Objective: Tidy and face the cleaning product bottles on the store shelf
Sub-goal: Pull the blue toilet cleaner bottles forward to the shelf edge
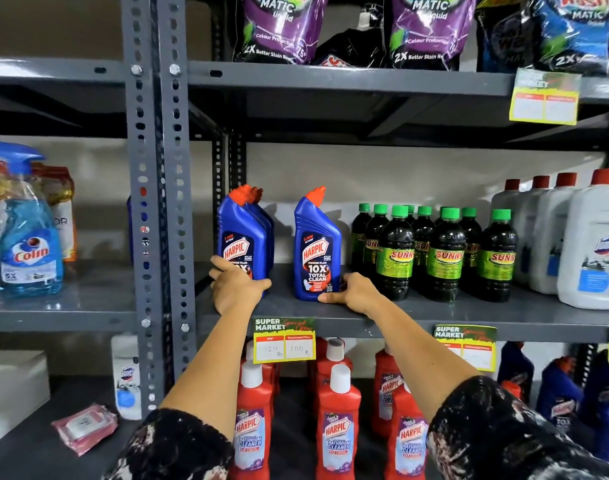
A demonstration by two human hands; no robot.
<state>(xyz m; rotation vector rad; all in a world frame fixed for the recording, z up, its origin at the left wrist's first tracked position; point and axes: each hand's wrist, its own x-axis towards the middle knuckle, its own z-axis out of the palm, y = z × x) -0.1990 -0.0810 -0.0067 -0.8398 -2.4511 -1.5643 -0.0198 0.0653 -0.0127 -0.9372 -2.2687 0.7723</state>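
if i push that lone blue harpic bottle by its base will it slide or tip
The blue Harpic bottle is tall with an angled neck, so a high push would probably tip it; the right hand grips it low, which should favour sliding. Its glossy plastic on the smooth shelf likely glides easily.

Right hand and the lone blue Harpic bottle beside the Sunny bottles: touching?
Touching. The head view shows the right hand gripping the lone blue Harpic bottle at its base, thumb across the front, fingers round its right side.
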